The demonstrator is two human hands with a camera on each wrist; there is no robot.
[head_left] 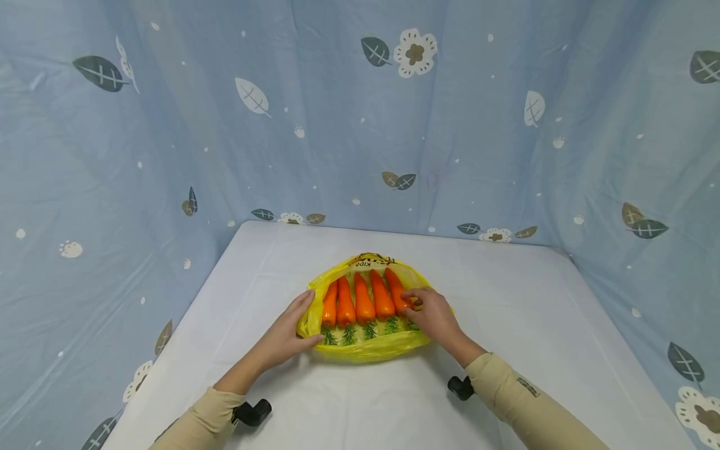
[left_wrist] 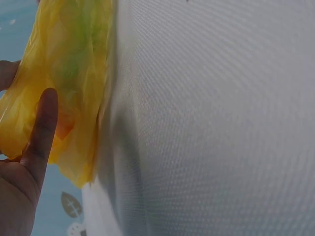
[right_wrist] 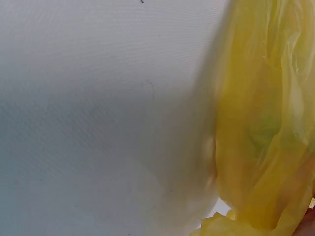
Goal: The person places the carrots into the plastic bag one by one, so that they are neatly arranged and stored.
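Note:
A yellow plastic bag (head_left: 371,351) lies on the table with its mouth spread wide. Several orange toy carrots (head_left: 364,300) sit inside it in a row, green tops toward the near edge. My left hand (head_left: 284,328) rests against the bag's left side, thumb along the near rim and fingers extended; the left wrist view shows a straight finger (left_wrist: 47,118) against the yellow plastic. Over the bag's right rim, my right hand (head_left: 435,315) pinches the rightmost carrot (head_left: 395,289) with curled fingers. In the right wrist view the bag (right_wrist: 261,123) hides most of that hand.
The white-covered table (head_left: 478,269) extends around the bag on every side. A blue curtain (head_left: 337,125) printed with leaves and flowers hangs behind and at both sides. Black wrist devices (head_left: 255,412) stick out by both sleeves.

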